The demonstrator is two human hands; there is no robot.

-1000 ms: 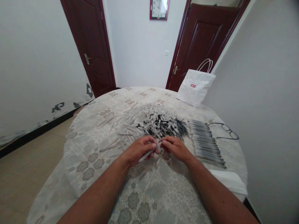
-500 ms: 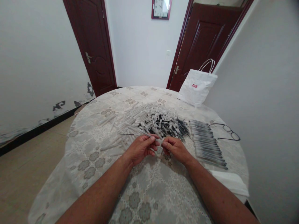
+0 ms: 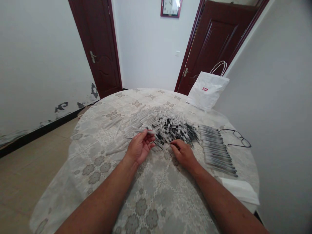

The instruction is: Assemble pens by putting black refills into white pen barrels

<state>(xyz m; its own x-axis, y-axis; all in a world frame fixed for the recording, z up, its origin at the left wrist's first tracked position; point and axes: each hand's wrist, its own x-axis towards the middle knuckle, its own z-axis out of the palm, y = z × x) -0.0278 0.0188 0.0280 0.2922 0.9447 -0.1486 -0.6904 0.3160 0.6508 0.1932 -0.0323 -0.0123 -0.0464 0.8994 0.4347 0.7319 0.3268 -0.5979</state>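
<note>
Spacing between left hand (image 3: 138, 150) and right hand (image 3: 182, 152) has widened within the last half second, which suggests the two are now working separately rather than on one piece. Left hand, palm turned up, appears to hold a pale tube (image 3: 151, 132) over the pile of parts (image 3: 168, 123) on the bench (image 3: 185, 195); right hand is pinched narrow at the pile's near edge, contents impossible to tell.
</note>
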